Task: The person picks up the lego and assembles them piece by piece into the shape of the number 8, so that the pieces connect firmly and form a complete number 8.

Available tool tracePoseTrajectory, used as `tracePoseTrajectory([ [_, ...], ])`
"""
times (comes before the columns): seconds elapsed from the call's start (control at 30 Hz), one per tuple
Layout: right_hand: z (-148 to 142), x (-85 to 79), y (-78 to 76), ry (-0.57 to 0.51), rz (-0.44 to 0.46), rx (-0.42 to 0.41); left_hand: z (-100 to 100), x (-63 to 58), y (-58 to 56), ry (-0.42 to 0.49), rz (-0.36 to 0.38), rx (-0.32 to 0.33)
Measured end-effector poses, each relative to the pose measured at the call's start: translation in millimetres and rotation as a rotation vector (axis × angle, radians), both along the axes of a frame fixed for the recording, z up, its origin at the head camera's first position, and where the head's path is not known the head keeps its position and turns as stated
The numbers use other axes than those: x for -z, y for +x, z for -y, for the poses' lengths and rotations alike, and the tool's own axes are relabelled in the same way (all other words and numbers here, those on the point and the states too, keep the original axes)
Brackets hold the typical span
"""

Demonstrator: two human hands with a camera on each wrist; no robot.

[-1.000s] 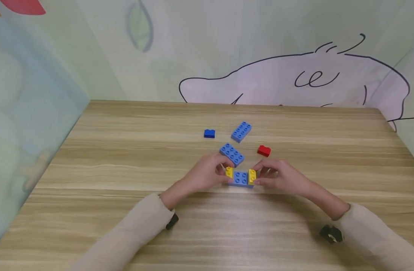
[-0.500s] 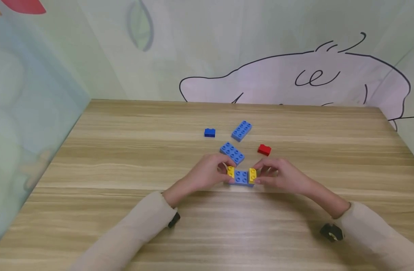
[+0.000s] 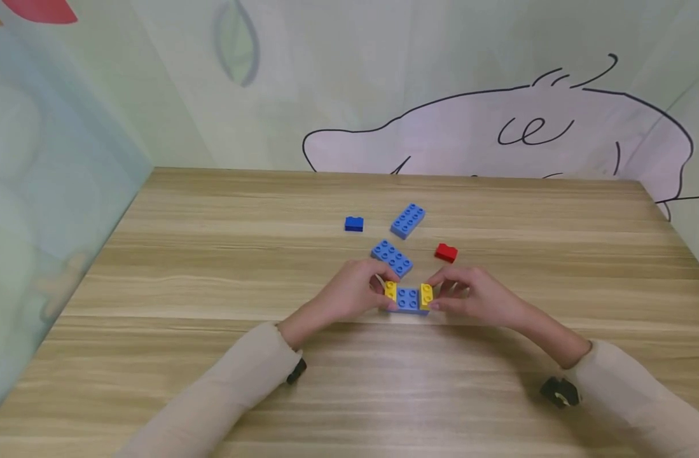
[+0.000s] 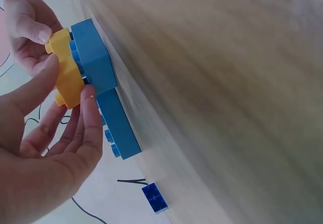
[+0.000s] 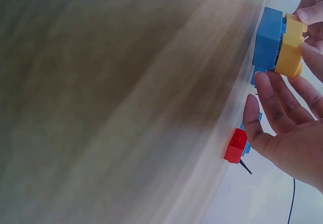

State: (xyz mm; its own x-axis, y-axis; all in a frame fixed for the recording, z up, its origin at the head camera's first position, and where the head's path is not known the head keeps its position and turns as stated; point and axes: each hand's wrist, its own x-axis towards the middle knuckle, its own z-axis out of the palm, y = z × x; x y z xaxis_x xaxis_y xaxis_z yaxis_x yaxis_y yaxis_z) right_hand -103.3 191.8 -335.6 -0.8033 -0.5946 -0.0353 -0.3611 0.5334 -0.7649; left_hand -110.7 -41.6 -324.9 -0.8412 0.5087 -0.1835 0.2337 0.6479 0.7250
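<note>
A blue toy brick [image 3: 408,299] lies lengthwise in front of the person, bare studs showing in its middle. Across its left end sits a small yellow brick [image 3: 390,291], pinched between thumb and fingers of the left hand [image 3: 355,290]. The right hand [image 3: 479,296] pinches a second yellow brick [image 3: 426,296] across the right end. In the left wrist view the near yellow brick [image 4: 69,75] stands over the blue brick's studs, a thin gap showing between them. From the right wrist, the yellow brick [image 5: 290,47] sits close against the blue brick [image 5: 268,37].
Just beyond the hands lies a second blue brick [image 3: 392,257], set at a slant. Farther back are another blue brick [image 3: 408,221] and a small dark blue brick [image 3: 353,224]. A red brick [image 3: 446,252] lies beyond the right hand. The wooden table [image 3: 212,254] meets a printed backdrop.
The left hand has shifted slightly right with its yellow brick, closer to the blue brick's studs. The right hand and the loose bricks look nearly the same.
</note>
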Motion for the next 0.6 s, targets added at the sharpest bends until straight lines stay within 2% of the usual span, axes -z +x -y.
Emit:
tracePoseTrajectory([
  [0.6, 0.5, 0.4, 0.3, -0.001, -0.024, -0.004, -1.6, -1.9, -3.3, -0.002, 0.047, -0.012],
])
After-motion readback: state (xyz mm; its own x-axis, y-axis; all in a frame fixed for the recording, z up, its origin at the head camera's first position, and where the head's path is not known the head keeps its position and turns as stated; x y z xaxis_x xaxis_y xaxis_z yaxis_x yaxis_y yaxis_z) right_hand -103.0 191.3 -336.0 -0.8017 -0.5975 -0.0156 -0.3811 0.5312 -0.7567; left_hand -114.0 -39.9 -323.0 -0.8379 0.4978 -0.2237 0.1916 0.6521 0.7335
